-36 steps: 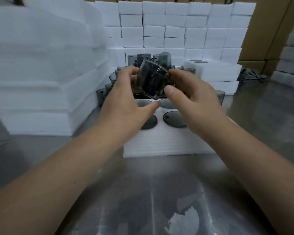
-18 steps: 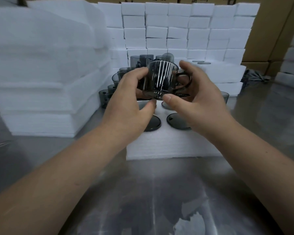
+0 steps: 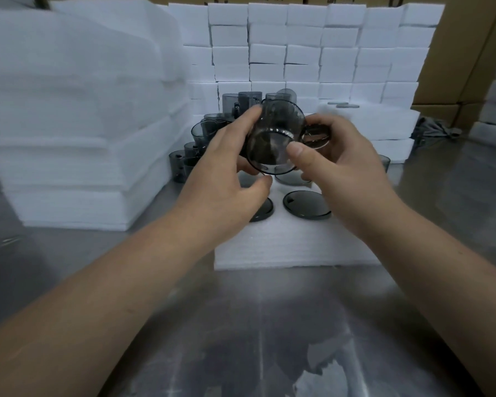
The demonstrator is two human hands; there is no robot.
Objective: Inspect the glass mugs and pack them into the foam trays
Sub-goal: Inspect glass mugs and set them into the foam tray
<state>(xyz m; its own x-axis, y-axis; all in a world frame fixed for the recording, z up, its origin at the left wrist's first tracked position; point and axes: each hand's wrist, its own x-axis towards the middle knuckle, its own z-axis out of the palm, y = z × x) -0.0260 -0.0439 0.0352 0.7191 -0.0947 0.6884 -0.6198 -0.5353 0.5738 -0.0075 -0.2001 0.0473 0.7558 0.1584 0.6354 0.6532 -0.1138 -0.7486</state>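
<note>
Smoky grey glass mug (image 3: 275, 138), ribbed wall, tilted above the foam tray (image 3: 292, 242); left hand (image 3: 226, 179) and right hand (image 3: 338, 167) both grip it with curled fingers.

Both arms are bare as far as the picture shows them, with nothing but skin from the bottom edge up to the fingers. The left forearm (image 3: 98, 296) fills the lower left corner, broad at the frame's edge and narrowing to the wrist near the middle. The right forearm (image 3: 441, 267) narrows the same way from the lower right. The skin on both looks smooth. The left hand (image 3: 226, 173), upper middle, shows its back with faint knuckle and tendon lines. The right hand (image 3: 344, 167), just right of it, has a broad thumb, its thumbnail (image 3: 297, 150) cut short and squarish.
</note>
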